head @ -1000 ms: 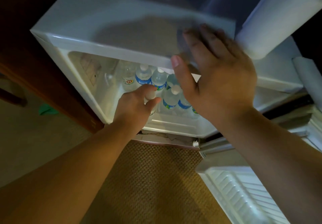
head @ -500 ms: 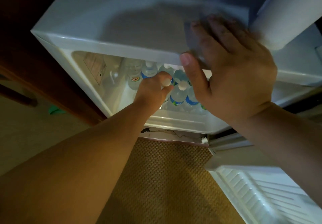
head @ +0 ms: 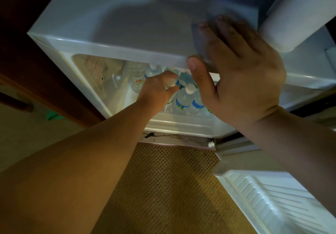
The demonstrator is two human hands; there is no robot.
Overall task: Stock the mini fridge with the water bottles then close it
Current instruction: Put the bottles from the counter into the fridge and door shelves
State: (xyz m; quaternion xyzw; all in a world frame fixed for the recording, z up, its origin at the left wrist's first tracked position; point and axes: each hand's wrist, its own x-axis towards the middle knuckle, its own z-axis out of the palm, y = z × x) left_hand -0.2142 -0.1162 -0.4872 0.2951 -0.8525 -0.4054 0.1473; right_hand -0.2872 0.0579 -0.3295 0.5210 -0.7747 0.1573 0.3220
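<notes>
Plastic water bottles (head: 183, 99), clear with white screw caps and blue-green labels, stand upright and packed close together inside the mini fridge (head: 116, 21), at the centre of the frame. The fridge is a smooth, glossy white box with rounded edges; its door (head: 272, 193), ribbed with moulded ridges on the inner face, hangs open at the lower right. Your left hand (head: 156, 90) reaches into the compartment from the lower left, fingers curled and pinching the white cap of one bottle (head: 170, 84) at the front left of the cluster. Your right hand (head: 241, 73) lies spread and flat on the fridge top at the right, the thumb hooked down over the front edge, holding nothing. A white paper-towel roll (head: 298, 13), cylindrical and soft-surfaced, stands just beside that hand's fingers at the upper right. Below the fridge, a coarse woven mat (head: 163, 188) of tan fibre covers the floor. Dark wooden furniture (head: 27, 55) borders the fridge's left side.
</notes>
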